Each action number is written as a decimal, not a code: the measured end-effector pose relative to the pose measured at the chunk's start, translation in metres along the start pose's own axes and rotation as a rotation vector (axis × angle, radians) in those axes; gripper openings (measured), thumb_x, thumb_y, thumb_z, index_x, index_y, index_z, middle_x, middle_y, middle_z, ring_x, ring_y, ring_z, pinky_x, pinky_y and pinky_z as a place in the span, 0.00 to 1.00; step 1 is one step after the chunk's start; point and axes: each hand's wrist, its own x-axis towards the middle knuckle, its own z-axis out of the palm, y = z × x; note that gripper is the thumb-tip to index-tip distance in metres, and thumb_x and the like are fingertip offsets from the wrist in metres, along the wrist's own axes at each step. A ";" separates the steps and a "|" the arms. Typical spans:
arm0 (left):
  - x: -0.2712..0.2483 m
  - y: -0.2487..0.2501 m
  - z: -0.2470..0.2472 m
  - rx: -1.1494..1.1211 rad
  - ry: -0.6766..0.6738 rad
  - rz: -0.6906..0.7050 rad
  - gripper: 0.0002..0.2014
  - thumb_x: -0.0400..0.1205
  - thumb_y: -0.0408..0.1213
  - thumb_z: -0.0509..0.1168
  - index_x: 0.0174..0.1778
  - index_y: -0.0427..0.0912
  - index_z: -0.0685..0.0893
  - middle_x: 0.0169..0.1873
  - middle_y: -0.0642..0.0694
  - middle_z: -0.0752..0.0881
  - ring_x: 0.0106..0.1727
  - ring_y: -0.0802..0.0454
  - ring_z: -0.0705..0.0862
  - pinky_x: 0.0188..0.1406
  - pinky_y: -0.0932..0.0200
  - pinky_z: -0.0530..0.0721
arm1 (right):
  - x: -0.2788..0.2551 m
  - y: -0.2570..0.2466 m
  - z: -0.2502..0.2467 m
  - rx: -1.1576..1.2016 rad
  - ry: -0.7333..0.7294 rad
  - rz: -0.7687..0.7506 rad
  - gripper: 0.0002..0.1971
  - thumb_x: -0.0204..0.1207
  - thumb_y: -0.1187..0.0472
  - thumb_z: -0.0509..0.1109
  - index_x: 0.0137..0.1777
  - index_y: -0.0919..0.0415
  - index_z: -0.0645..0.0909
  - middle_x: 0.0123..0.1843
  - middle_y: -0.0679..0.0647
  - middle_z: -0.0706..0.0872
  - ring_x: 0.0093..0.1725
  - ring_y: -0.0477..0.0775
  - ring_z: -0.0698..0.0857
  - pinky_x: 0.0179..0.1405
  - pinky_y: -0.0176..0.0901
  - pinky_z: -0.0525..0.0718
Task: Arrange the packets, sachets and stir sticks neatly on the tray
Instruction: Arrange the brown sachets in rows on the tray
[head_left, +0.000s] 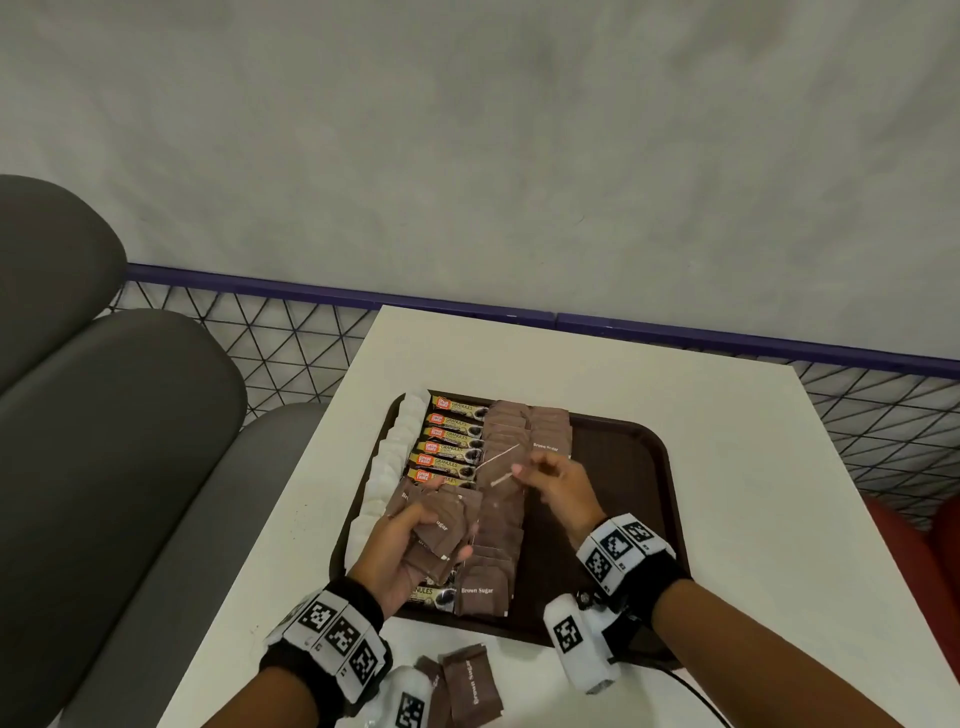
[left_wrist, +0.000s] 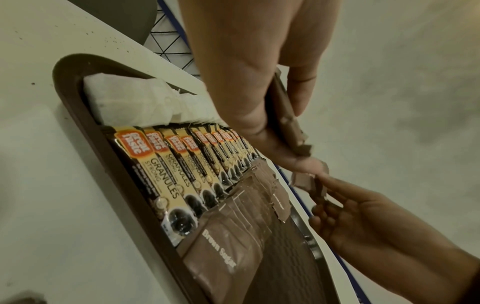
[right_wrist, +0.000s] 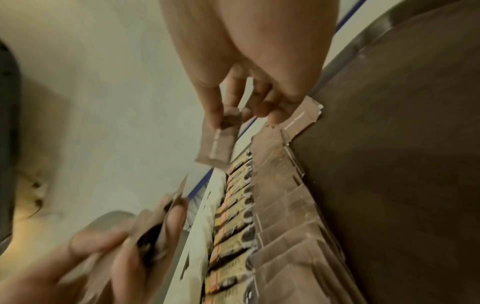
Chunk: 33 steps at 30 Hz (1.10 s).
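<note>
From the head camera, the left hand (head_left: 410, 540) grips a fanned stack of flat brown paper "Brown Sugar" sachets (head_left: 441, 525) over the near left of the dark brown plastic tray (head_left: 649, 467), which sits on the white worktop (head_left: 701, 395). The right hand (head_left: 558, 483) hovers just beyond and to the right, thumb and forefinger closed on one thin brown sachet (head_left: 501, 465) seen almost edge-on — it could pass for a stick here. Its long axis runs slantwise across the overlapped row of brown sachets laid on the tray (head_left: 501, 530), which lies directly beneath, so the right hand is the nearer one to the gap. A few more brown sachets (head_left: 470, 686) lie loose on the worktop near the person.

The left wrist camera shows the stack's thickness between thumb and curled fingers, the yellow-and-black coffee granule packets (left_wrist: 182, 164) lined up side by side, and white tissue-like sachets (left_wrist: 135, 102) behind them along the tray's edge.

The right wrist camera, though blurred, settles what the head view leaves unclear — the pinched item is a single flat sachet hanging downward from the fingertips (right_wrist: 218, 115), just above the far end of the laid row. I see no stir sticks clearly in any view.
</note>
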 end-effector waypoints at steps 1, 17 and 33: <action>0.001 0.000 -0.002 0.000 0.010 0.008 0.20 0.77 0.21 0.56 0.61 0.43 0.78 0.49 0.27 0.85 0.42 0.32 0.86 0.33 0.47 0.86 | 0.006 0.003 -0.006 -0.012 0.089 0.003 0.03 0.71 0.67 0.73 0.42 0.60 0.82 0.43 0.55 0.84 0.45 0.52 0.82 0.48 0.38 0.81; 0.016 0.010 -0.024 0.003 0.109 0.013 0.19 0.80 0.23 0.56 0.65 0.40 0.78 0.57 0.29 0.84 0.52 0.34 0.84 0.34 0.43 0.89 | 0.059 0.030 -0.037 -0.339 0.366 0.252 0.06 0.68 0.65 0.76 0.43 0.60 0.83 0.45 0.58 0.85 0.45 0.55 0.80 0.40 0.40 0.75; 0.019 0.015 -0.027 0.110 0.097 0.056 0.20 0.78 0.20 0.62 0.61 0.45 0.80 0.49 0.36 0.90 0.41 0.41 0.90 0.35 0.46 0.89 | 0.063 0.026 -0.034 -0.589 0.372 0.248 0.11 0.71 0.55 0.74 0.42 0.55 0.73 0.44 0.53 0.79 0.61 0.62 0.75 0.62 0.53 0.74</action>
